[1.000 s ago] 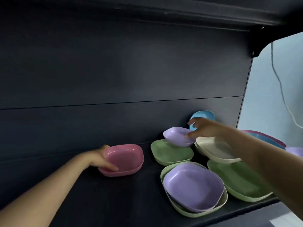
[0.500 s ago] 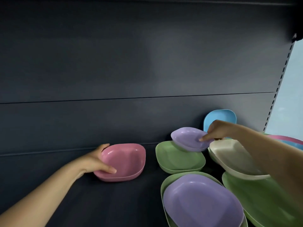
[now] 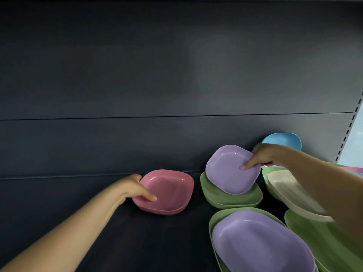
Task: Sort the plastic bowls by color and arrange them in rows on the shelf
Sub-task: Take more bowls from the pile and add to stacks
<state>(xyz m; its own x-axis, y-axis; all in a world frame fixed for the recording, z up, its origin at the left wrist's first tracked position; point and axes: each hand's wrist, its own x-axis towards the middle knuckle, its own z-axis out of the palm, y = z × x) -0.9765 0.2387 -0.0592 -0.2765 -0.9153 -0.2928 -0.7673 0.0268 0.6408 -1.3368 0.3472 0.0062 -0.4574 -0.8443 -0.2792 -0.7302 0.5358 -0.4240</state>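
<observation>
Pinching the right edge of a small lilac bowl [image 3: 231, 169] at centre right of the frame, the right hand [image 3: 263, 156] tilts it up over a green bowl [image 3: 231, 199], apparently to lift it clear for sorting. The left hand [image 3: 135, 188], lower centre, has its grip curled on the near-left rim of a pink bowl [image 3: 167, 191] standing on the dark shelf [image 3: 137, 236], likely to start a pink row. All bowls look matte, shallow, square with rounded corners; another lilac bowl [image 3: 261, 244] nests in green at lower right.
</observation>
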